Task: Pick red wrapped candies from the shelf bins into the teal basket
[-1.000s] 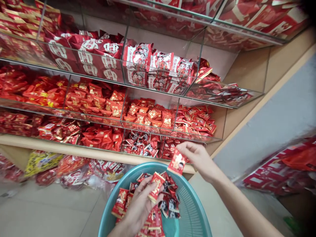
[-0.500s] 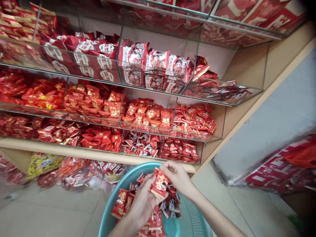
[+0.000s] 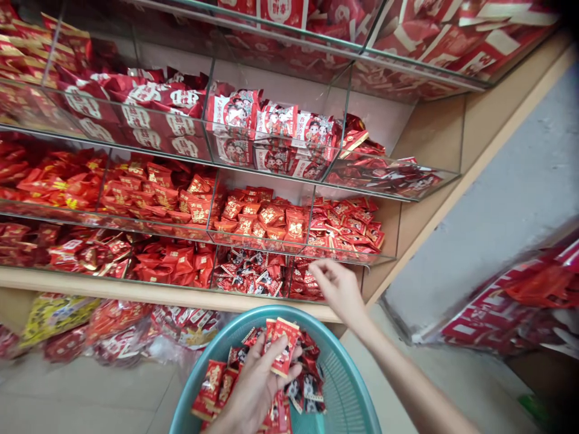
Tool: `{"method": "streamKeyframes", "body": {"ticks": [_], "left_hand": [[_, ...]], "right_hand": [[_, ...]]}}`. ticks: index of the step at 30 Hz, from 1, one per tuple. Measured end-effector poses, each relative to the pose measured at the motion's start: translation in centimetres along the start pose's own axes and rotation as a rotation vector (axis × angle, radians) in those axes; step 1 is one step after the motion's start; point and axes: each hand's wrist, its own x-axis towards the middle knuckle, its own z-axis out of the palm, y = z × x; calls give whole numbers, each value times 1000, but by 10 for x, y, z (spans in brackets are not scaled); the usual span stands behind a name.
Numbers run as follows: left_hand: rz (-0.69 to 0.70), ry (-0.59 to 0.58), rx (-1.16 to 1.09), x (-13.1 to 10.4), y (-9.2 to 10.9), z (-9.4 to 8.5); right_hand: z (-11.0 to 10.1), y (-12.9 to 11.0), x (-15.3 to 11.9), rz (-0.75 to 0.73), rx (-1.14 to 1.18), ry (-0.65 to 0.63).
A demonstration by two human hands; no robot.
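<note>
Small red candy packets [image 3: 284,345] with gold print are gripped in my left hand [image 3: 260,377], the thumb pressed over their front. That hand is above a teal plastic basket [image 3: 346,367], which holds more red packets [image 3: 211,383] and some with dark pictures [image 3: 312,386]. My right hand [image 3: 337,292] is raised beyond the basket's far rim, in front of the lowest right compartment [image 3: 304,283] of red packets. Its fingers are curled together, and nothing shows between them.
A wooden shelf unit [image 3: 172,292] with clear dividers holds red packets in several rows. Bagged goods [image 3: 58,316] lie under its bottom board. Grey wall [image 3: 479,211] and more red bags [image 3: 543,283] are at the right. Tiled floor [image 3: 90,392] shows at the left.
My right hand has let go of the packets in my left hand and moved up and away toward the lowest shelf. My left hand still holds them over the basket.
</note>
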Motion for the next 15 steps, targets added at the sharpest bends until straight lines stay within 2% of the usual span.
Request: {"method": "streamKeyframes", "body": {"ticks": [3, 5, 7, 11, 15], "left_hand": [[9, 53, -15, 0, -2, -3], [-3, 67, -20, 0, -4, -6], [-22, 54, -15, 2, -5, -9], [-12, 81, -7, 2, -5, -14], [-9, 100, -2, -1, -3, -13]], "right_hand": [[-30, 11, 48, -39, -168, 98], [-42, 19, 75, -61, -252, 43], [-48, 26, 93, -73, -269, -93], [-46, 33, 108, -80, -240, -330], [-44, 33, 114, -44, -256, -391]]}}
